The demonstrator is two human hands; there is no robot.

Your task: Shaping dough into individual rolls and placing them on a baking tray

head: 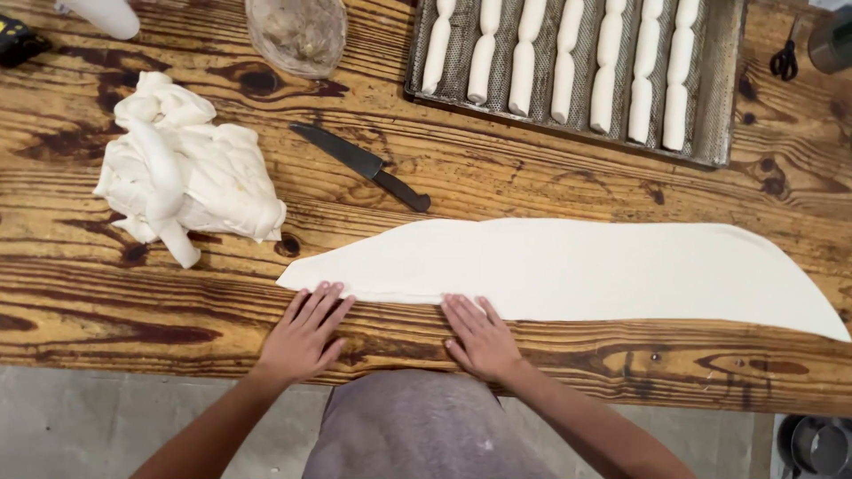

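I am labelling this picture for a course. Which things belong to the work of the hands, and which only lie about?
In the work:
- left hand
- right hand
- flat dough sheet, its near edge under the fingers

Lying about:
- black knife
- dough scraps pile
- tray of twisted dough sticks
- scissors
- glass bowl

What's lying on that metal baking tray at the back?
Seven pale twisted dough sticks lie side by side on the perforated metal baking tray. Their far ends run beyond the picture's edge, so they are not visible.
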